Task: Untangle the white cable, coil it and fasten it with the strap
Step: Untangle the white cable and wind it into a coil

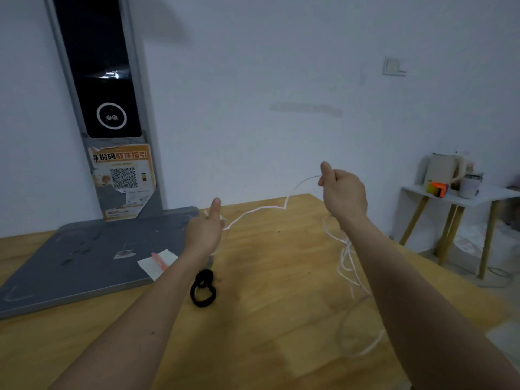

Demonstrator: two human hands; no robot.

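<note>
Right hand [342,192] fingers [326,171] curled, pinching white cable [261,208], raised above counter [267,319] far edge. Left hand [206,229] lower, nearer front, pinching other point of same run; fingertips partly hidden. Span between hands slack, kinked, long axis left-low to right-high. Rest hangs below right wrist in tangled loops toward counter right edge, so right hand nearer tangle. Black strap [203,288] lies mid-counter beneath left forearm, untouched. Likely next: feed slack leftward through tangle.

Torn orange poster [123,180] on the grey stand [118,142] (partly peeled): heading "份码取件指引" above a QR code [123,177].
</note>
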